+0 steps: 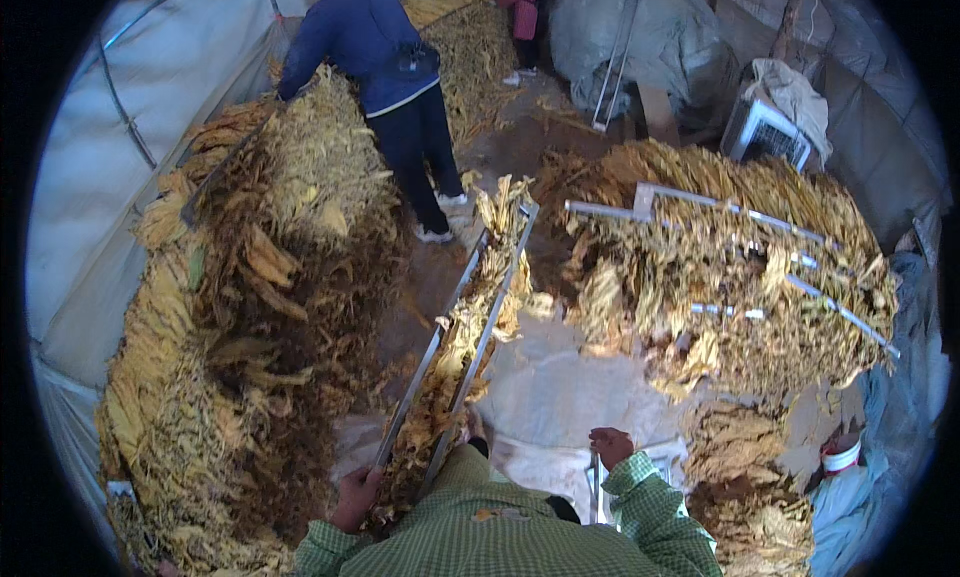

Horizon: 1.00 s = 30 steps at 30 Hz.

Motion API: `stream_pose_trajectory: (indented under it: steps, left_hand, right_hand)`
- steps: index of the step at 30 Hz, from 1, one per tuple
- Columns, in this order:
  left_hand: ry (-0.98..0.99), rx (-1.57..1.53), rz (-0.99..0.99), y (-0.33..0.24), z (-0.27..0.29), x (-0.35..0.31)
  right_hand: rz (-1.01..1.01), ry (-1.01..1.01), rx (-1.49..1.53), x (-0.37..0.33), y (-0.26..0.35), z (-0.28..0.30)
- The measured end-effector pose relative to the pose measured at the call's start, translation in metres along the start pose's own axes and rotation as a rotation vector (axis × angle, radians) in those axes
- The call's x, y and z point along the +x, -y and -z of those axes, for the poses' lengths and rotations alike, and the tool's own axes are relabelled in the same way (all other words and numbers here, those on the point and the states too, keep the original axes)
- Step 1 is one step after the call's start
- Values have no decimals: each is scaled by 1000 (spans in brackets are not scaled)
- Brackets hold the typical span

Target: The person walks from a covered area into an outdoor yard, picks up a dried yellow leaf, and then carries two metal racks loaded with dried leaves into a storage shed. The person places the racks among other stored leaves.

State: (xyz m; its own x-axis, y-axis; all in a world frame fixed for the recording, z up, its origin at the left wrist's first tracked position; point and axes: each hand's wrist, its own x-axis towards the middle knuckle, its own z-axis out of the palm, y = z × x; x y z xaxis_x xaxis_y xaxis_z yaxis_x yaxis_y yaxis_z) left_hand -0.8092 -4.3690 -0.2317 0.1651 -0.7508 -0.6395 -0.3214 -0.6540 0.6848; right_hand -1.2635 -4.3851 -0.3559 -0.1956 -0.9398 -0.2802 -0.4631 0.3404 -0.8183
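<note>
Seen from above, a person in a green checked shirt (pixel 470 542) works among heaps of dried yellow-brown leaves, with a long, narrow metal frame (pixel 422 365) in front of them. The frame slants from the near left toward the far centre, its two rails running side by side with a thick row of leaves (pixel 466 339) packed between them, some spilling over the edges. The left hand (pixel 354 498) is at the frame's near end, its fingers closed around the left rail. The right hand (pixel 611 446) is well apart from it, to the right, above a pale sheet (pixel 560 392) on the floor — its fingers look loosely bent, and whether they touch the upright metal bar (pixel 596 489) just beside them I cannot tell. A large leaf heap (pixel 175 407) fills the left side; another heap (pixel 650 302) on the right carries several loose metal bars (pixel 838 315). A smaller leaf pile (pixel 738 447) lies near right, beside a white and red bucket (pixel 841 455). Far left, a co-worker in a blue jacket (pixel 362 42) leans over the leaves — beyond, a person in pink (pixel 523 5) is partly visible.
</note>
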Motion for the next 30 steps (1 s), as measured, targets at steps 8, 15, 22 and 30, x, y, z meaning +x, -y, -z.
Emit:
stream_pose_trajectory:
  steps: [8,15,22,30]
  left_hand:
    - [12,77,-66,-121,19,124]
    - [33,203,-130,-193,16,224]
    - [-53,121,-189,-270,-17,320]
    - [-6,112,-78,-335,-37,417]
  right_hand:
    - [-146,31,261,174,33,-18]
    - [-458,50,657,278,83,-9]
    - [-631,45,1068,405,124,2]
    - [-627,5,1161,486,137,10]
